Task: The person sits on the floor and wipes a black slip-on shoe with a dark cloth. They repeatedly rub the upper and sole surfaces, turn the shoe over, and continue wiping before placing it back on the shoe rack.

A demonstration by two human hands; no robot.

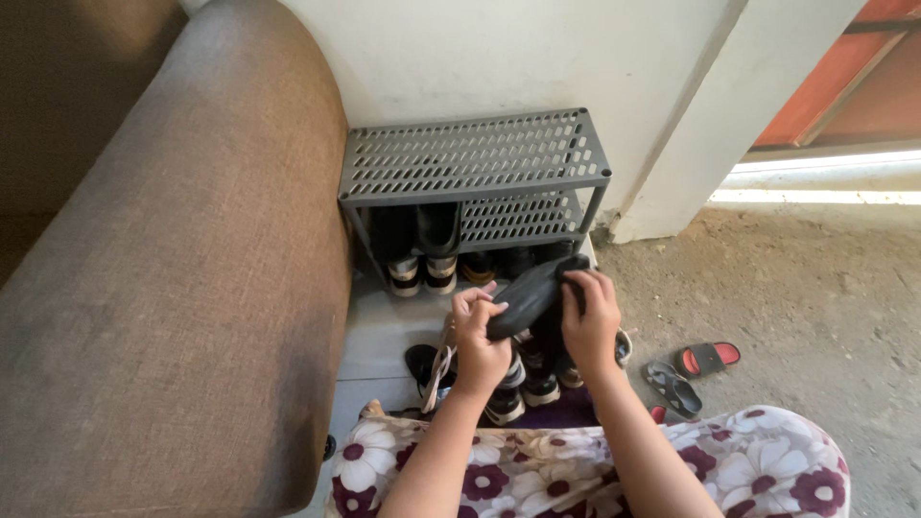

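Observation:
A black shoe (530, 294) is held in the air in front of a grey perforated shoe rack (470, 158). My left hand (478, 338) grips its lower end and my right hand (589, 317) grips its upper end. Below my hands several black shoes with white soles (537, 384) lie on the pale floor. On the rack's lower shelf stand a pair of black shoes with white soles (422, 251), and more dark shoes sit under it.
A brown sofa arm (182, 288) fills the left side. A white wall (537, 58) stands behind the rack. A grey sandal (672, 387) and a red and black sandal (706, 359) lie on the dusty concrete floor at right. My floral skirt (758, 465) covers the bottom.

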